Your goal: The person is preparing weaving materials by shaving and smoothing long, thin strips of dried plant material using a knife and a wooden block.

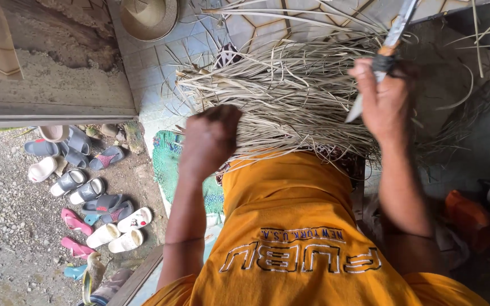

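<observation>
A thick bundle of dry pale straw strips [290, 96] lies across my lap, fanning out over the tiled floor. My left hand [210, 141] is closed on the near end of the bundle, pressing it against my orange shirt. My right hand [382, 96] is raised over the right side of the bundle and grips a knife [389, 42] by its dark-wrapped handle. The long blade points away from me toward the top of the view.
Several sandals and slippers [86, 192] lie scattered on gravel at the left. A woven straw hat [148, 17] rests on the tiles at the top. A green mat [168, 161] lies by my left arm, and an orange object [466, 215] sits at the right.
</observation>
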